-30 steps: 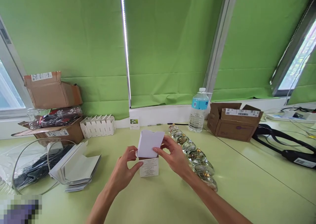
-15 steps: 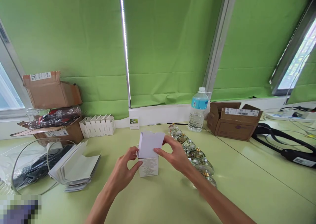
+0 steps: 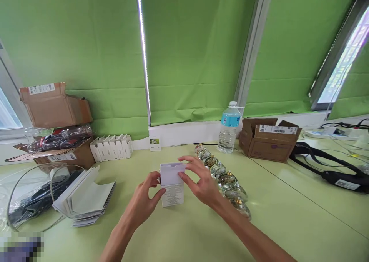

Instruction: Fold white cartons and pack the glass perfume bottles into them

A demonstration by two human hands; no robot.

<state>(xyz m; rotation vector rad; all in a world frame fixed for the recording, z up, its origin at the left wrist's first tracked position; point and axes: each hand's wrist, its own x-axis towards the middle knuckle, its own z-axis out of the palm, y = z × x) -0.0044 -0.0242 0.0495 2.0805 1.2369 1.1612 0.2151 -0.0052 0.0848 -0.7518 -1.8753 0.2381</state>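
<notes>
A small white box (image 3: 173, 195) with printed text stands upright on the green table, a plain white card piece (image 3: 170, 173) at its top. My left hand (image 3: 148, 196) grips the box's left side between thumb and fingers. On the right, my right hand (image 3: 198, 179) has its thumb against the front of the card piece, its fingers raised and spread beside the top edge. Just right of that hand runs a row of clear glass ornaments (image 3: 226, 179) with gold caps.
Folded white sheets (image 3: 89, 200) lie at left, near a bagged black item (image 3: 43, 196). Behind stand several small white boxes (image 3: 111, 148), stacked cardboard boxes (image 3: 57, 110), a water bottle (image 3: 228, 131) and an open carton (image 3: 268, 144). A black strap (image 3: 331, 167) lies far right.
The white card piece sits lower and more upright in the box. My right hand's fingers have come off its right side and spread. The view has shifted slightly.
</notes>
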